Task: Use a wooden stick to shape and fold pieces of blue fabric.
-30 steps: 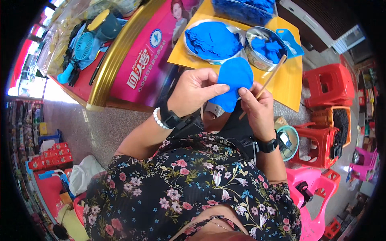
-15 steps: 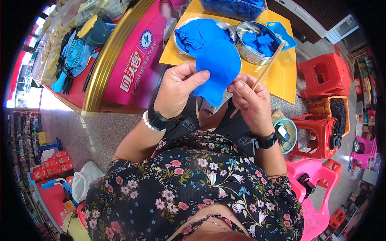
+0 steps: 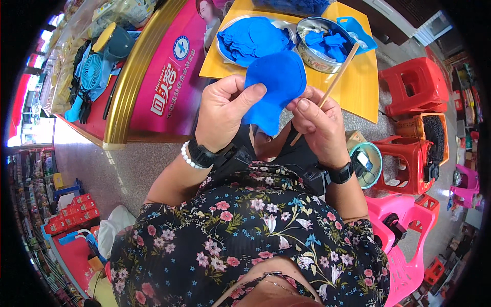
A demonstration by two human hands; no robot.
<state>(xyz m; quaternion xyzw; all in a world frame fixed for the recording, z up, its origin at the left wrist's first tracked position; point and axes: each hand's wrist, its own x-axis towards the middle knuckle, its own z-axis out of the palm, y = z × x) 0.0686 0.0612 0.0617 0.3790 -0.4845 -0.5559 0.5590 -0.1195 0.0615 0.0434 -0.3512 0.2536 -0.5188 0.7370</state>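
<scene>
Between my hands, in front of the yellow table (image 3: 353, 97), I hold up a flat blue fabric piece (image 3: 276, 77) with a rounded top and a narrower lower end. My left hand (image 3: 225, 107) pinches its left edge, thumb on top. The fingertips of my right hand (image 3: 319, 120) grip its right edge, and a thin wooden stick (image 3: 340, 71) slants through that same hand. Beyond the piece lies a plate heaped with similar blue fabric pieces (image 3: 250, 38). To its right stands a round tin (image 3: 319, 64) with more blue pieces inside.
A blue plastic basket (image 3: 360, 36) sits beside the tin, and a clear tub of blue pieces (image 3: 291, 6) at the table's far edge. Red stools (image 3: 414, 87) and a pink chair (image 3: 406, 256) stand on the right. A pink, gold-edged counter (image 3: 163, 77) is on the left.
My view has shifted slightly, so the table sits a little higher and further left. Both hands keep hold of the fabric piece, which is tilted slightly differently; the stick stays in my right hand.
</scene>
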